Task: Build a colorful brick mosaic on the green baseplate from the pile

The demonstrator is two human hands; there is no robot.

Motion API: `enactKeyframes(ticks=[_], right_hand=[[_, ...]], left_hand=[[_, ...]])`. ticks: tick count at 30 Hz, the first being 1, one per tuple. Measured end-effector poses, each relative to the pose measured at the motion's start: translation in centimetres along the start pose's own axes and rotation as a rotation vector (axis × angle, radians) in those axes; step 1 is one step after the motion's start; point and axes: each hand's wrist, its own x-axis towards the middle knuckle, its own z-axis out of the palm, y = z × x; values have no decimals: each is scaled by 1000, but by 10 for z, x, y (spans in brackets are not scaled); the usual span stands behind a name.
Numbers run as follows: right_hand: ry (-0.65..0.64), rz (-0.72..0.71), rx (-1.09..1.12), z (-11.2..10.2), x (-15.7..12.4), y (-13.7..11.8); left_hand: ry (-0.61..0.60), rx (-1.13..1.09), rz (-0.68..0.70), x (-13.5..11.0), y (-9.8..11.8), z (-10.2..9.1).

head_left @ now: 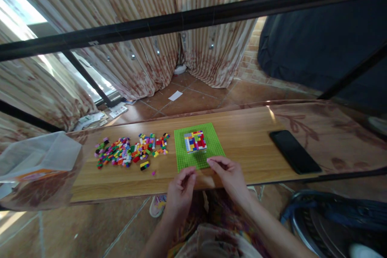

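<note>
A block-shaped build of multicoloured toy bricks (195,142) stands on a green baseplate (216,150), near the plate's middle. At the plate's front edge is my left hand (181,189), its fingers curled in and the thumb close to the index finger, with nothing visible in them. My right hand (229,172) is over the plate's front right corner. Its thumb and index fingertips are pinched together, and whatever small thing may be between them is too small to make out. Both hands are apart from the brick build.
Loose bricks (121,151) lie in a heap on the wooden board (250,137), left of the plate. A yellow and black brick piece (144,165) and a pink piece (153,173) lie nearer me. A clear plastic bin (39,155) is far left, a black phone (294,151) right.
</note>
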Motion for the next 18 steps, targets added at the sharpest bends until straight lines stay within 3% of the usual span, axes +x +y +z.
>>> enactKeyframes(ticks=[5, 9, 18], right_hand=[[51, -46, -67, -16, 38, 5], [18, -77, -139, -14, 63, 11], [-33, -93, -325, 4, 96, 15]], left_hand=[[117, 185, 57, 13, -18, -36], [220, 333, 56, 22, -30, -61], [219, 423, 60, 24, -43, -71]])
